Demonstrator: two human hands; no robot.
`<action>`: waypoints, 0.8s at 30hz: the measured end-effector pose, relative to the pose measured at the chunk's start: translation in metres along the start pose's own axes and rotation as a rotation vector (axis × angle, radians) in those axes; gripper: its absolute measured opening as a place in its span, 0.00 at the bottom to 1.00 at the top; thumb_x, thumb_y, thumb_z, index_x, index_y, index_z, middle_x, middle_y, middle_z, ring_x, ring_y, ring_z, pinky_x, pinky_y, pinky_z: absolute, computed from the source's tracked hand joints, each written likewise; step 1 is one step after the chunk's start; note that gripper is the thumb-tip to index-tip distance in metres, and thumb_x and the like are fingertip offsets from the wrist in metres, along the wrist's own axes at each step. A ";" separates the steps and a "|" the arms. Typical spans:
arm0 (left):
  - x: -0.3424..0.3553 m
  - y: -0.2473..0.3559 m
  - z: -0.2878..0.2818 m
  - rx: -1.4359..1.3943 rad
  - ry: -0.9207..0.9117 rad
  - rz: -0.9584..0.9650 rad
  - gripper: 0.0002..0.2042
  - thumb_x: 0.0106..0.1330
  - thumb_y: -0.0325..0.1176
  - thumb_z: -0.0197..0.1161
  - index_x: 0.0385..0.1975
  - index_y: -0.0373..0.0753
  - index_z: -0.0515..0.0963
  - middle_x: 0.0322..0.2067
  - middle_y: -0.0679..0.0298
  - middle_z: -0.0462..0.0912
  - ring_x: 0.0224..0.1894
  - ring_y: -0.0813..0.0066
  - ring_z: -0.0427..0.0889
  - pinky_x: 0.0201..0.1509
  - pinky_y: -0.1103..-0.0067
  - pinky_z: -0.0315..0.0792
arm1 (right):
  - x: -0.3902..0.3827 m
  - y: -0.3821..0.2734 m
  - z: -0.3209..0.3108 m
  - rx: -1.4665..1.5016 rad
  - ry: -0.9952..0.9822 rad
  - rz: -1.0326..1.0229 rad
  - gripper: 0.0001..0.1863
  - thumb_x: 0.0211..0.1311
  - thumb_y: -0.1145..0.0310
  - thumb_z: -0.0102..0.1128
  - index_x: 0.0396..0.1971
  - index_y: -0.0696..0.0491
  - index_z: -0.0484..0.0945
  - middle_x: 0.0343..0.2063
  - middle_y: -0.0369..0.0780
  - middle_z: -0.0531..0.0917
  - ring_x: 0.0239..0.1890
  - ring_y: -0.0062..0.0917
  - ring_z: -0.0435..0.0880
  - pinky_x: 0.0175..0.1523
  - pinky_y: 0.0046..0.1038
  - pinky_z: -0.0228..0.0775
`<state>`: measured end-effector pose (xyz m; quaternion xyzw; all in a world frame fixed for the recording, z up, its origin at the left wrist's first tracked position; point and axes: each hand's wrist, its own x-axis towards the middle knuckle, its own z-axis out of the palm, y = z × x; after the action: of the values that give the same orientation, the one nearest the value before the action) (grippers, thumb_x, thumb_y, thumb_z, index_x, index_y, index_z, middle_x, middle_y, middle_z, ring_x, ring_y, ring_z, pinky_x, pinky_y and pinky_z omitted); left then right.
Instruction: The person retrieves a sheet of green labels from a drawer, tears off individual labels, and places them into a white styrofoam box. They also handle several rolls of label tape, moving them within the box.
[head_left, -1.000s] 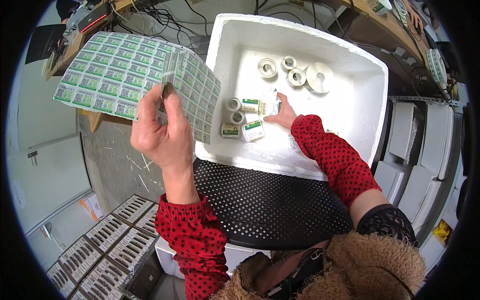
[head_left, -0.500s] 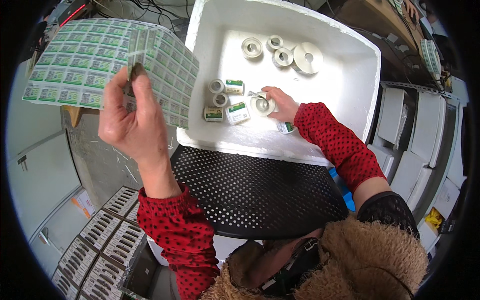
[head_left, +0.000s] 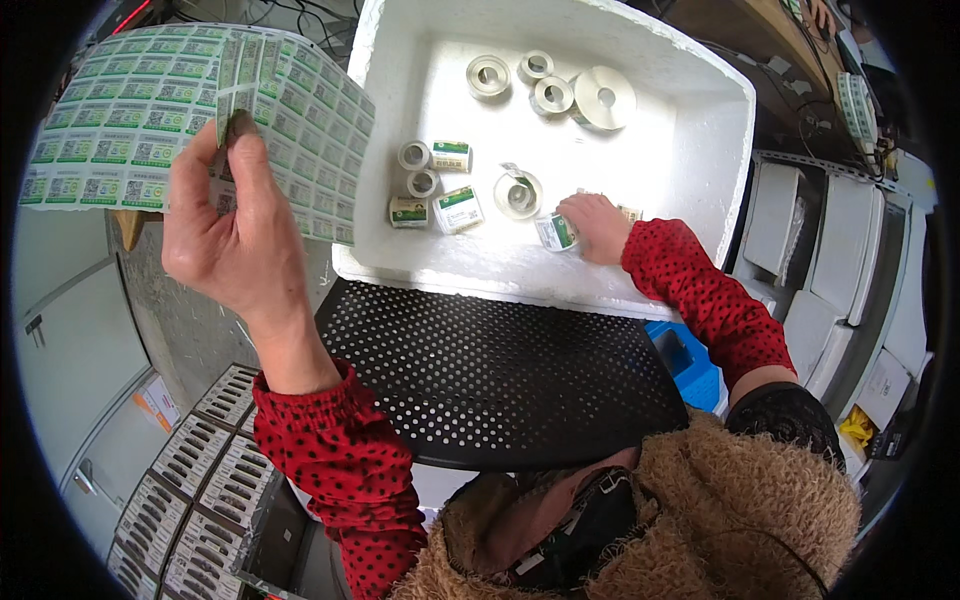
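Note:
My left hand [head_left: 235, 225] is raised at the left, pinching a wide sheet of green and white stickers [head_left: 110, 115] printed with small square codes. A folded strip of it stands up above my thumb. My right hand [head_left: 597, 228] is down in a white foam box [head_left: 690, 170], fingers curled and bunched, their tips hidden. Against its left side lies a small green and white label roll [head_left: 556, 232]; a bit of another labelled piece [head_left: 630, 213] shows behind the wrist. Left of these, an upright-holed tape-like roll [head_left: 518, 194] lies flat with a loose end lifted.
Several small label rolls [head_left: 457, 210] lie at the box's left. Farther back are more rolls and a larger one [head_left: 604, 98]. A black perforated seat [head_left: 500, 380] sits in front of the box. Slotted cartons [head_left: 185, 460] stand lower left, white boxes [head_left: 845, 240] at right.
My right hand has let go of the flat roll with the loose end and moved right, beside the small green and white roll. My left hand still holds the sticker sheet. The view has shifted slightly.

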<state>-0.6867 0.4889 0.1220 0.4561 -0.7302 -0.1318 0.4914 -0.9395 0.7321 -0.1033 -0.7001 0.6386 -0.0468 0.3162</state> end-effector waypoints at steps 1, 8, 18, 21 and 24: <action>0.000 0.000 0.000 0.005 -0.004 0.005 0.05 0.56 0.21 0.63 0.32 0.30 0.80 0.23 0.67 0.81 0.25 0.87 0.74 0.31 0.88 0.69 | -0.003 0.000 0.004 -0.106 0.062 -0.087 0.31 0.38 0.78 0.61 0.50 0.55 0.67 0.47 0.46 0.72 0.53 0.38 0.69 0.58 0.34 0.59; 0.000 -0.001 0.001 -0.034 0.005 0.008 0.05 0.56 0.21 0.62 0.32 0.30 0.79 0.24 0.67 0.81 0.24 0.87 0.74 0.30 0.89 0.69 | 0.007 0.013 0.014 0.053 -0.072 0.056 0.34 0.38 0.80 0.58 0.53 0.53 0.65 0.48 0.43 0.72 0.53 0.37 0.71 0.55 0.34 0.60; 0.001 0.002 0.001 0.023 -0.016 0.043 0.05 0.60 0.24 0.62 0.34 0.31 0.80 0.25 0.70 0.79 0.26 0.90 0.71 0.30 0.91 0.65 | 0.008 0.018 -0.039 0.749 -0.309 0.418 0.38 0.44 0.88 0.51 0.59 0.46 0.61 0.50 0.45 0.75 0.57 0.32 0.71 0.61 0.29 0.62; 0.001 0.005 0.001 0.028 -0.044 0.008 0.05 0.60 0.25 0.62 0.33 0.32 0.80 0.26 0.70 0.79 0.26 0.90 0.71 0.30 0.92 0.65 | 0.006 0.026 -0.041 0.872 -0.325 0.379 0.37 0.46 0.88 0.52 0.59 0.46 0.61 0.52 0.45 0.74 0.57 0.31 0.71 0.60 0.27 0.62; -0.001 0.006 0.002 0.008 -0.034 -0.018 0.05 0.60 0.25 0.62 0.34 0.32 0.80 0.26 0.70 0.79 0.27 0.89 0.71 0.30 0.91 0.65 | 0.006 0.027 -0.042 0.947 -0.324 0.343 0.37 0.47 0.89 0.51 0.59 0.45 0.61 0.52 0.45 0.74 0.56 0.29 0.72 0.60 0.26 0.63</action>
<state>-0.6916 0.4922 0.1237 0.4623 -0.7348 -0.1411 0.4758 -0.9813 0.7112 -0.0856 -0.3644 0.5958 -0.1689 0.6955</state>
